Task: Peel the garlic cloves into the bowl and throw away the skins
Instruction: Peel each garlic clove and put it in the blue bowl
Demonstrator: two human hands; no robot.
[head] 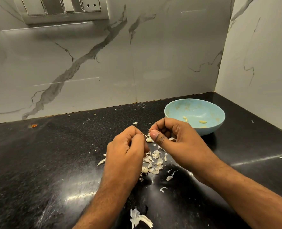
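A small pale garlic clove is held above the black counter between both hands. My right hand pinches it with thumb and fingertips. My left hand pinches a thin strip of skin that still hangs from the clove. Under the hands lies a heap of loose garlic skins and cloves. The light blue bowl stands behind my right hand, with a few peeled cloves lying inside it.
A larger piece of white skin lies near the counter's front. Small flakes are scattered over the black counter. Marble walls close the back and the right side. A switch panel is on the back wall.
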